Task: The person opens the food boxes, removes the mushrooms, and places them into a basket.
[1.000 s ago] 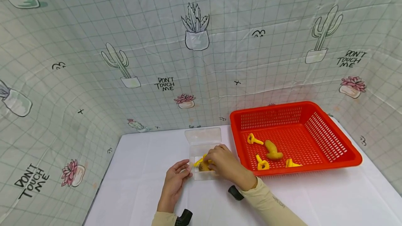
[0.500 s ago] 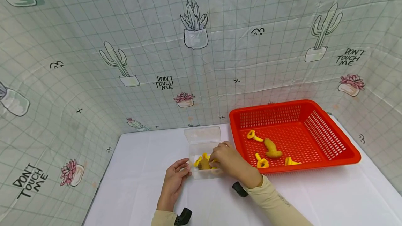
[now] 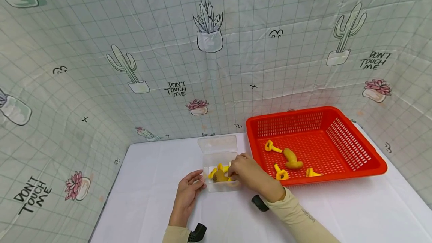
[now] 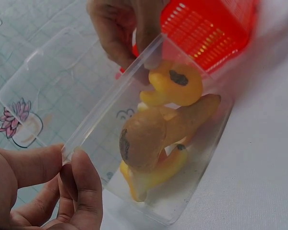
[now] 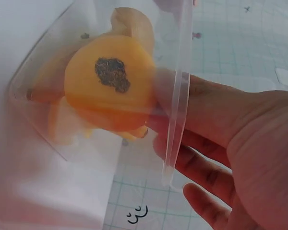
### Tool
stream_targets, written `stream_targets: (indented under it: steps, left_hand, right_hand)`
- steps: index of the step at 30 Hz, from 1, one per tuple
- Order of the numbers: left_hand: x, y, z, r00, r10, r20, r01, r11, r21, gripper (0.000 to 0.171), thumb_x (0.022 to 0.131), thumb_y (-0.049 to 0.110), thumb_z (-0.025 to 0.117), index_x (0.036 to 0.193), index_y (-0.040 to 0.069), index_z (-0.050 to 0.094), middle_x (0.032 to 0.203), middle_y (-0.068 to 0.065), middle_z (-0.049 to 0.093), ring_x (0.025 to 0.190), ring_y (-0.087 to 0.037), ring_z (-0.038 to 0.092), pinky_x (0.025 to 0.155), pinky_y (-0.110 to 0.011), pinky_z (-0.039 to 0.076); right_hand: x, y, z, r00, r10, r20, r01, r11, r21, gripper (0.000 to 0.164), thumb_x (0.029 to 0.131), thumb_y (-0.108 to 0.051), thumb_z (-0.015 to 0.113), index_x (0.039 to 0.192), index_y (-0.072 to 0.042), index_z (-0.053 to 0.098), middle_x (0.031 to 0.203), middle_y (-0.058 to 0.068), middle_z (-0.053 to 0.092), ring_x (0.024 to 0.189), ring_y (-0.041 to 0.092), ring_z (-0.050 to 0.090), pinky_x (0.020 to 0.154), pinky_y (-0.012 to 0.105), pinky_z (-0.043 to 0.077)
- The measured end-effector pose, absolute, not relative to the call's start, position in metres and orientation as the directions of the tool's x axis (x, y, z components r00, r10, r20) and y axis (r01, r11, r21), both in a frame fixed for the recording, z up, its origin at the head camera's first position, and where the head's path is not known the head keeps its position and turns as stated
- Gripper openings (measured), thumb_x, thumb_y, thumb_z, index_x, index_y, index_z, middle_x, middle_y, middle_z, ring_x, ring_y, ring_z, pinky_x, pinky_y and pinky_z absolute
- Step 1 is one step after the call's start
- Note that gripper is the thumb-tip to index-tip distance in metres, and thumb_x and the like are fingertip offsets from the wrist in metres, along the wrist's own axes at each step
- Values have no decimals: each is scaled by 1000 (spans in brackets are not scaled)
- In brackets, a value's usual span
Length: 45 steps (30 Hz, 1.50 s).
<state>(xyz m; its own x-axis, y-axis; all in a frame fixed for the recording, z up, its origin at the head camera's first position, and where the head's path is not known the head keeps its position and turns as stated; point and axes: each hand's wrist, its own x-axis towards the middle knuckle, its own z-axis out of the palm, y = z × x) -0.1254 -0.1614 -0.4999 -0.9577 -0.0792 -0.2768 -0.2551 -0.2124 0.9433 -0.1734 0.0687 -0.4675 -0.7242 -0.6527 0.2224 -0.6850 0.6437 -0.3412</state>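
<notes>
Apparently we're on the loading step: our right hand (image 3: 249, 172) has its fingers down in the clear box (image 3: 219, 187), at a yellow mushroom (image 5: 108, 86) (can't tell if they clamp it), near a brown mushroom (image 4: 144, 139). Our left hand (image 3: 189, 190) pinches the box's edge. Next likely calls for clearing out without tipping, then the four other mushrooms (image 3: 292, 159) in the red basket (image 3: 337, 160).

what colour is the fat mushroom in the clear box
The fat mushroom is brown with a dark patch, clearest in the left wrist view.
</notes>
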Motion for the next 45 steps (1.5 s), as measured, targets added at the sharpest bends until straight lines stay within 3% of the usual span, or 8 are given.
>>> stream_targets:
  steps: [10, 19, 36, 45]
  left_hand:
    - [-126, -160, -502, -958, -84, -274, -253, -203, 946, 42, 99, -12, 61, 139, -19, 51, 104, -6, 59, 83, -10, 60, 74, -19, 59]
    - [-127, -159, -504, -956, -83, -280, -261, -189, 947, 42, 100, -10, 62, 140, -18, 52, 105, -6, 60, 84, -11, 60, 74, -19, 59]
    - [-128, -162, -505, -954, -87, -285, -264, -194, 945, 42, 100, -11, 61, 140, -18, 51, 105, -6, 59, 85, -10, 60, 75, -19, 59]
    - [-127, -161, -506, -957, -86, -276, -256, -188, 948, 41, 100, -12, 61, 139, -18, 52, 106, -6, 59, 86, -10, 59, 75, -19, 59]
  right_hand:
    - [-169, 68, -471, -720, -630, 293, -692, 684, -231, 10, 82, -11, 90, 83, -13, 80, 81, -4, 72, 81, 16, 60, 93, 40, 52]
    - [-159, 75, -459, -736, -547, 400, -671, 669, -319, 10, 86, -9, 87, 90, -13, 78, 90, -4, 73, 93, 18, 63, 94, 39, 51]
    - [-147, 136, -435, -735, -386, 558, -635, 680, -366, 25, 78, 0, 91, 95, -14, 78, 95, -4, 74, 100, 21, 64, 99, 49, 51]
    - [-149, 173, -441, -674, -349, 651, -653, 693, -305, 29, 72, 4, 92, 92, -11, 77, 91, -2, 73, 95, 23, 64, 93, 51, 50]
